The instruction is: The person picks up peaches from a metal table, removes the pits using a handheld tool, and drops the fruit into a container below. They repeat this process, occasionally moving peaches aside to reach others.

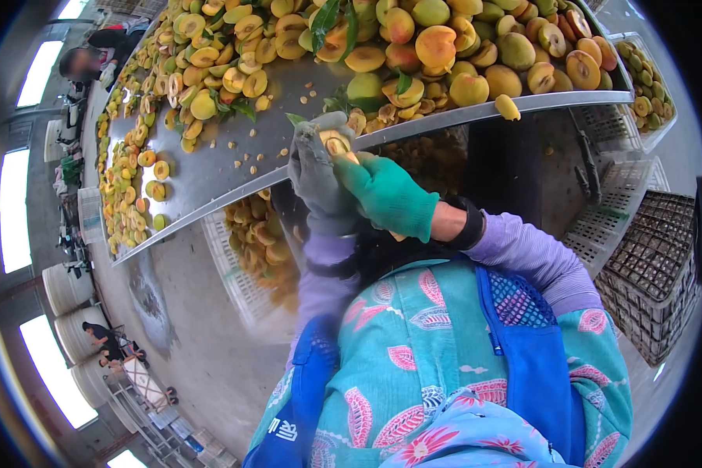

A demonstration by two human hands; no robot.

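Observation:
My left hand [317, 168], in a grey glove, is closed around a cut peach half [336, 143] just above the metal table's front edge. My right hand [390, 195], in a green glove, is curled shut right beside it, its fingertips at the fruit. A small pale end [398, 235] pokes out under the green glove; what it belongs to is hidden. Beyond both hands, whole and halved yellow peaches [437, 47] are heaped on the metal table [234, 144], with some green leaves [325, 23] and loose pits among them.
Under the table edge stands a white crate [238, 269] with peach halves. To the right are another crate of fruit [643, 86], a white plastic crate [612, 210] and a dark, dirty crate [651, 265]. Other people [109, 343] are far off at the left, near large white tanks [69, 288].

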